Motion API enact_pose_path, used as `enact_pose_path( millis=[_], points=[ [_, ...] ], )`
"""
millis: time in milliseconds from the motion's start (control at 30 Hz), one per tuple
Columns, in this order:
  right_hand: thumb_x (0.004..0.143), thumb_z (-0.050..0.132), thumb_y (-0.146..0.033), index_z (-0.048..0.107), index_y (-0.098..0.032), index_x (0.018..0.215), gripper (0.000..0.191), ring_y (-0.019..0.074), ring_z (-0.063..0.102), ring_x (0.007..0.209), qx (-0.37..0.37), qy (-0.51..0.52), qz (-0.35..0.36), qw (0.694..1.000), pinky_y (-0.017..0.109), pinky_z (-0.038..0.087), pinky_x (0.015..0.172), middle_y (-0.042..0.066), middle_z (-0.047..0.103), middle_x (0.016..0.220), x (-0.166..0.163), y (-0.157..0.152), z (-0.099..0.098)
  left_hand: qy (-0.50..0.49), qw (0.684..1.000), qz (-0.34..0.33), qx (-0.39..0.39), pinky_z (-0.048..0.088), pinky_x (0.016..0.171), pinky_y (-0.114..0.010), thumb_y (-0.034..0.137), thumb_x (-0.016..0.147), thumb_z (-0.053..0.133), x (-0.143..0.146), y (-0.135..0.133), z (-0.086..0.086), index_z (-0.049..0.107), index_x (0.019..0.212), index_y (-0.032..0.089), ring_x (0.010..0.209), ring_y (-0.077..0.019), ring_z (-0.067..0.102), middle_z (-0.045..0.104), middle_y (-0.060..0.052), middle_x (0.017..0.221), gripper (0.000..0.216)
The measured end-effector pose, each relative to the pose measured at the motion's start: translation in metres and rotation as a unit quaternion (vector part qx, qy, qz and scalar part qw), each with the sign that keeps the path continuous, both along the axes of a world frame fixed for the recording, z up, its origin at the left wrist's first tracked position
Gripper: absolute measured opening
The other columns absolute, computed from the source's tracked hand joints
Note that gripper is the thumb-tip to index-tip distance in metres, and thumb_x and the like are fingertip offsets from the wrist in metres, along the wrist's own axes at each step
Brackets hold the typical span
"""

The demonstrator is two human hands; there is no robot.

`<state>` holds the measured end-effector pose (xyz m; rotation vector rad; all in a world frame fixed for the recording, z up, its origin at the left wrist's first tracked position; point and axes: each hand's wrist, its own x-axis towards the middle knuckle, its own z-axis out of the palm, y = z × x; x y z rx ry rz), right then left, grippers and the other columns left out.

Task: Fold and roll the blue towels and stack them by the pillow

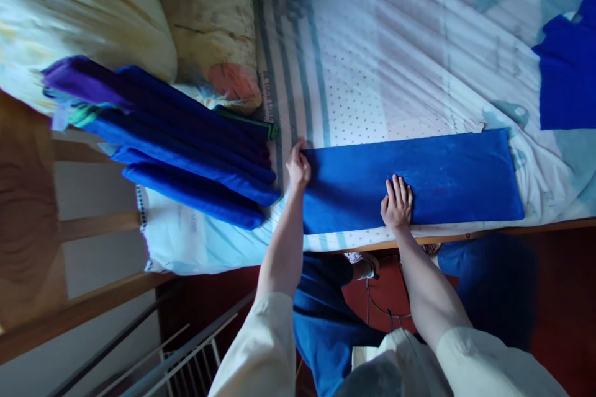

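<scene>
A long blue towel (447, 177), folded into a strip, lies along the near edge of the bed (372, 62). My left hand (298, 167) is closed on the strip's left end, pinching its far corner. My right hand (397, 201) lies flat on the towel with fingers stretched out, pressing its near edge a little left of the middle. A stack of folded blue and purple towels (186, 149) sits to the left of my left hand, close to it but apart.
Two patterned pillows (139, 18) lie behind the stack at the head of the bed. Another blue cloth (565, 74) lies at the far right. A wooden headboard (32, 217) stands at left, metal rails (186, 360) below. Blue fabric (488, 285) lies on the red floor.
</scene>
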<state>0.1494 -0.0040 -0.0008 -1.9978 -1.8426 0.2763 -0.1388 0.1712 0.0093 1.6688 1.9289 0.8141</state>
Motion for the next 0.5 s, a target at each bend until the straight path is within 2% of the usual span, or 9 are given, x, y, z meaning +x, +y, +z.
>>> enact_pose_path(
  millis=[33, 100, 200, 267, 333, 400, 500],
  points=[
    [0.099, 0.037, -0.02, 0.053, -0.017, 0.15, 0.053, 0.0239, 0.037, 0.154, -0.001, 0.002, 0.001, 1.0, 0.053, 0.027, 0.127, 0.015, 0.049, 0.159, 0.0, 0.0, 0.001, 0.014, 1.0, 0.005, 0.004, 0.031, 0.127, -0.043, 0.028, 0.1, 0.038, -0.001, 0.001, 0.003, 0.055, 0.142, 0.011, 0.149, -0.0239, 0.044, 0.053, -0.017, 0.155, 0.049],
    [0.099, 0.037, -0.02, 0.052, -0.017, 0.151, 0.054, 0.0242, 0.035, 0.155, -0.007, 0.007, 0.002, 1.0, 0.053, 0.026, 0.127, 0.015, 0.048, 0.16, 0.0, -0.001, 0.001, 0.039, 0.999, -0.006, 0.022, 0.02, 0.131, -0.048, 0.027, 0.098, 0.041, 0.016, -0.008, 0.009, 0.053, 0.144, 0.01, 0.157, -0.0255, 0.028, 0.04, -0.018, 0.163, 0.05],
    [0.098, 0.038, -0.019, 0.052, -0.016, 0.152, 0.055, 0.0246, 0.034, 0.155, -0.011, 0.013, 0.005, 1.0, 0.053, 0.025, 0.127, 0.015, 0.047, 0.16, 0.0, -0.001, 0.0, 0.046, 0.995, -0.084, 0.04, 0.009, 0.131, -0.058, 0.025, 0.098, 0.042, 0.077, -0.047, 0.012, 0.052, 0.146, 0.011, 0.161, -0.0281, 0.011, 0.029, -0.017, 0.169, 0.051],
    [0.099, 0.038, -0.018, 0.053, -0.015, 0.151, 0.054, 0.0249, 0.035, 0.155, -0.008, 0.013, 0.006, 1.0, 0.053, 0.026, 0.127, 0.016, 0.047, 0.16, 0.0, -0.002, -0.002, 0.03, 0.988, -0.148, 0.024, 0.008, 0.13, -0.06, 0.026, 0.097, 0.044, 0.124, -0.077, 0.01, 0.052, 0.148, 0.015, 0.161, -0.029, 0.009, 0.029, -0.015, 0.169, 0.052],
    [0.099, 0.038, -0.019, 0.053, -0.016, 0.15, 0.053, 0.0252, 0.035, 0.155, -0.007, 0.016, 0.005, 1.0, 0.052, 0.026, 0.127, 0.015, 0.048, 0.159, 0.0, -0.002, -0.004, 0.021, 0.989, -0.149, 0.009, 0.007, 0.13, -0.061, 0.026, 0.097, 0.044, 0.16, -0.1, 0.006, 0.052, 0.15, 0.016, 0.161, -0.0299, 0.011, 0.03, -0.015, 0.169, 0.054],
    [0.099, 0.038, -0.019, 0.054, -0.016, 0.15, 0.053, 0.0258, 0.036, 0.154, -0.009, 0.026, 0.004, 1.0, 0.052, 0.027, 0.127, 0.015, 0.048, 0.159, 0.0, -0.001, -0.006, 0.018, 0.992, -0.123, -0.002, 0.005, 0.13, -0.061, 0.027, 0.097, 0.044, 0.179, -0.111, 0.002, 0.05, 0.152, 0.016, 0.161, -0.0308, 0.013, 0.03, -0.015, 0.169, 0.057],
    [0.1, 0.039, -0.02, 0.054, -0.017, 0.15, 0.052, 0.0265, 0.037, 0.154, -0.007, 0.043, -0.002, 0.999, 0.053, 0.027, 0.127, 0.015, 0.049, 0.159, -0.001, -0.001, -0.007, 0.015, 0.995, -0.101, -0.004, 0.004, 0.13, -0.059, 0.028, 0.095, 0.046, 0.183, -0.11, -0.002, 0.049, 0.153, 0.016, 0.16, -0.0308, 0.017, 0.031, -0.014, 0.168, 0.059]
  ],
)
